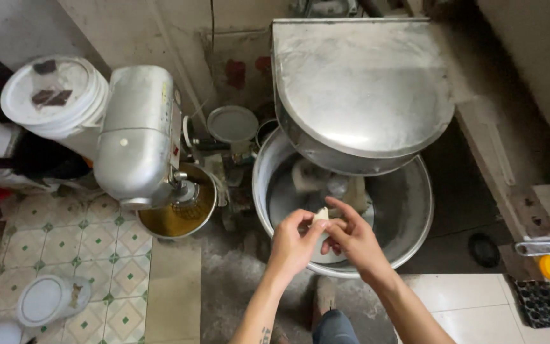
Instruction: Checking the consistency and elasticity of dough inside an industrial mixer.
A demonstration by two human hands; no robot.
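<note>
we pinch a small pale lump (321,216) between our left hand (292,245) and right hand (351,239) above the steel bowl (408,210); fingers of both clenched on it. it looks soft, light, likely sticky; best held at its ends.

Dull brushed metal mixing bowl (415,210), glossy metal stand mixer (138,137), matt white plastic bucket (55,95).

A cramped commercial bakery back room: a large steel dough mixer (351,95) with its wide bowl (408,210) stands beside a smaller stand mixer (138,134) holding yellow batter, on flour-dusted concrete and patterned floor tiles (77,248).
</note>
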